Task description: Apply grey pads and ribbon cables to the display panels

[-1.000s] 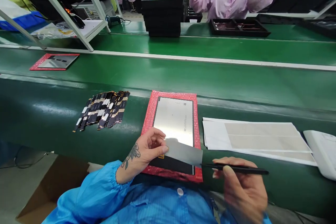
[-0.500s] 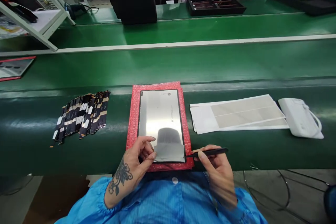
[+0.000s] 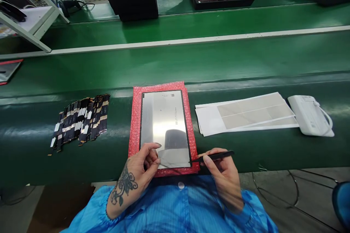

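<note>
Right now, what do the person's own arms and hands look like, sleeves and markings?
Both arms wear shiny bright blue smock sleeves with gathered cuffs. The left hand and right hand are ungloved. A dark floral tattoo covers the left wrist and back of hand.

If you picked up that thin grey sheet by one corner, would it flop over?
Probably floppy: the grey sheet looks paper-thin, and the left hand and tweezers hold it at both ends. Likely very light, since a gentle pinch seems enough to carry it.
</note>
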A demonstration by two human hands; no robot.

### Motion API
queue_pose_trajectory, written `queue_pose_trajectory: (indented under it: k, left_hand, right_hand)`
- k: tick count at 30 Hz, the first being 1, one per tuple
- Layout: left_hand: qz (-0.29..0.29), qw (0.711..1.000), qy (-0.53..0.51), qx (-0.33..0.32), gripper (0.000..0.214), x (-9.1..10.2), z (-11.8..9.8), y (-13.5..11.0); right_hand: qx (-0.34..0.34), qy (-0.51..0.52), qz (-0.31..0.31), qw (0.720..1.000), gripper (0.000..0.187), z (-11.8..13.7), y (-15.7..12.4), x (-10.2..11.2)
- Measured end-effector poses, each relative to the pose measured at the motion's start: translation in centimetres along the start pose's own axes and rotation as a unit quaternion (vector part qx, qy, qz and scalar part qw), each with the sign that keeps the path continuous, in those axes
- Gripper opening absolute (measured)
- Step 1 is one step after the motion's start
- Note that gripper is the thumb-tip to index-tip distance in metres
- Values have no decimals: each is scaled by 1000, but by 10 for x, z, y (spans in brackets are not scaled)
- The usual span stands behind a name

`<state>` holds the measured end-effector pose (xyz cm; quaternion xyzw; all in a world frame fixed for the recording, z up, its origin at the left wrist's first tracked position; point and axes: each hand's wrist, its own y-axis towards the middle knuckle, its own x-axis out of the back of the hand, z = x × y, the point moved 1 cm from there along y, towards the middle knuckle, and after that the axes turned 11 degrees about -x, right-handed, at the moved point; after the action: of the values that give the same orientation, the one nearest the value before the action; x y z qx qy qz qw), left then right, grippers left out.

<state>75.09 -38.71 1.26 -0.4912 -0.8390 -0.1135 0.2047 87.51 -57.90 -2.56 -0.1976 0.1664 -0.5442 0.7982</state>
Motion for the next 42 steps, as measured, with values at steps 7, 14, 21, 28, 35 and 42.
queue_pose_trajectory:
  k: [7,14,21,28,35,42]
  left_hand:
    - [10,1000,22,0,22,2,-3,0]
    - [41,998,26,-32,22,4,8,1]
    - [15,999,37,1,20,1,-6,0]
    - [49,996,69,-37,22,3,5,1]
    - [45,986,140,-75,23,0,2,-2]
    - [43,974,194,-111,23,-5,6,-4]
  right_hand:
    - [4,-10,2,1000,23,-1,0,1]
    - [8,-18,-7,1000,25,-3,1,3]
    - [1,-16,-11,1000,25,1,0,2]
    - [-14,-9,-56,998,28,16,-8,-8]
    - [-12,-17,-56,998,30,21,-10,-11]
    - [-3,-34,-52,998,34,20,-9,-9]
